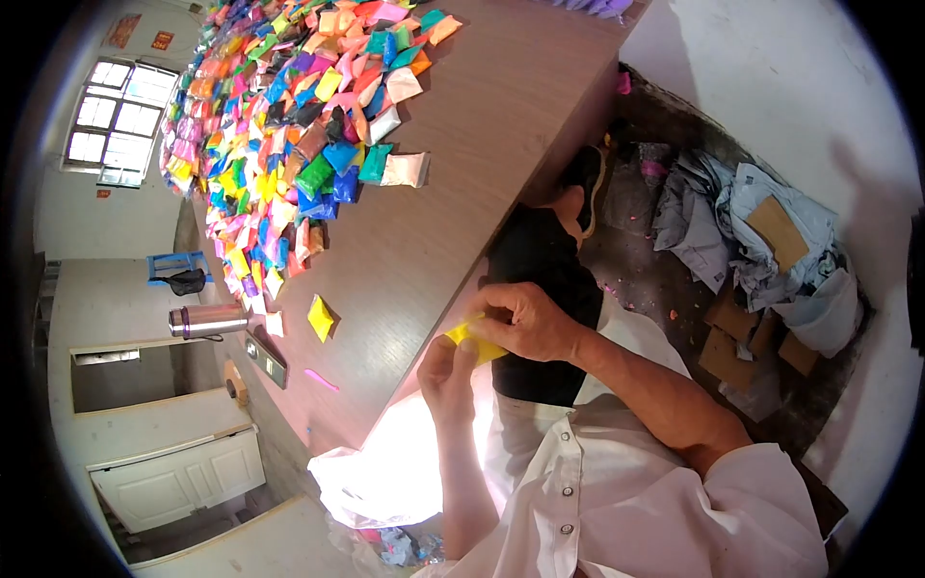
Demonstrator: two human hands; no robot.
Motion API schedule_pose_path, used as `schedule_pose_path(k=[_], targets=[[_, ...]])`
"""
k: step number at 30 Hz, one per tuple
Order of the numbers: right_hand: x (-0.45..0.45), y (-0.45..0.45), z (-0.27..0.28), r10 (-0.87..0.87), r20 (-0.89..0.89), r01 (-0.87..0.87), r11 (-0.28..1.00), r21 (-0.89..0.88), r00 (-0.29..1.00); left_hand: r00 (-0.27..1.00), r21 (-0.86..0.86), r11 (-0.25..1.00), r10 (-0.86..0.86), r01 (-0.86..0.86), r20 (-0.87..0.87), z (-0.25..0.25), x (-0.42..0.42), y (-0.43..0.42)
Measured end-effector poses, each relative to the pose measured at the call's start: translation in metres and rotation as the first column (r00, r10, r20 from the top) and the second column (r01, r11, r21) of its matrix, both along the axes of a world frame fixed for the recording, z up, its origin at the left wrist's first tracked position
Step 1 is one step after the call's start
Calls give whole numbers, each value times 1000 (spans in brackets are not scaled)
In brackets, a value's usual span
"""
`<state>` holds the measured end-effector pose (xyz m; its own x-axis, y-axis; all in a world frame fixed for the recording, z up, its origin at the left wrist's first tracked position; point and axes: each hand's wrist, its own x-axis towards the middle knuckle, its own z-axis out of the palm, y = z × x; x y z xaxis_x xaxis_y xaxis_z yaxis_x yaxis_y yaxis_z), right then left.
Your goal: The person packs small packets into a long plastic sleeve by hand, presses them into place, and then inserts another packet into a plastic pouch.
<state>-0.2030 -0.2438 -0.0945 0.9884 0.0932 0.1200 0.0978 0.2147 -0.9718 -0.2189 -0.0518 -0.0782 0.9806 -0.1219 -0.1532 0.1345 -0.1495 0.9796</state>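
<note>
Both hands meet in front of my lap, beside the table's edge, holding a small yellow packet [489, 349]. My left hand [448, 376] pinches its left end between thumb and finger. From above, my right hand [525, 323] grips it with closed fingers that hide part of the packet. Another yellow packet [320, 318] lies by itself on the brown table [385, 279]. Farther up the table spreads a large heap of colourful packets [289, 125] in many colours.
A steel thermos [208, 321], a phone [266, 360] and a pink strip [321, 380] are near the table's left edge. White plastic [376, 472] hangs below the near corner. Grey plastic bags [694, 212] and cardboard pieces [727, 358] lie on the floor at right.
</note>
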Motion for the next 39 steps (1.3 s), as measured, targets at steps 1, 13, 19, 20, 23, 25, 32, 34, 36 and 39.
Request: schedule_pose_path(k=[1, 13, 19, 20, 23, 25, 32, 34, 36, 39], targets=[[1, 0, -1, 0, 0, 0, 1000, 0, 1000, 1000, 0, 1000, 0, 0, 0, -1, 1, 2], [2, 3, 0, -11, 12, 12, 997, -73, 1000, 992, -141, 982, 125, -128, -27, 0, 2, -2], [3, 3, 2, 22, 49, -12, 983, -182, 999, 997, -95, 993, 74, -73, 5, 0, 4, 6], [2, 3, 3, 21, 53, -10, 982, -189, 998, 996, -96, 991, 91, -89, 23, 1, 5, 5], [2, 1, 8, 4, 61, 8, 981, -193, 998, 994, -89, 991, 105, -101, 41, -3, 6, 7], [1, 2, 8, -8, 66, 20, 982, -187, 998, 994, -77, 992, 105, -102, 42, -6, 6, 9], [3, 4, -4, 18, 91, -1, 984, -180, 996, 991, -102, 986, 134, -133, 7, 1, 6, 5], [4, 4, -3, 38, 101, -14, 975, -223, 994, 992, -87, 989, 121, -119, 17, -1, 7, 10], [3, 3, 1, 46, 73, -27, 972, -233, 996, 991, -20, 996, 92, -91, 92, -4, 6, 14], [3, 4, 5, -11, 107, 27, 988, -154, 994, 992, -41, 994, 104, -101, 66, -5, 6, 14]])
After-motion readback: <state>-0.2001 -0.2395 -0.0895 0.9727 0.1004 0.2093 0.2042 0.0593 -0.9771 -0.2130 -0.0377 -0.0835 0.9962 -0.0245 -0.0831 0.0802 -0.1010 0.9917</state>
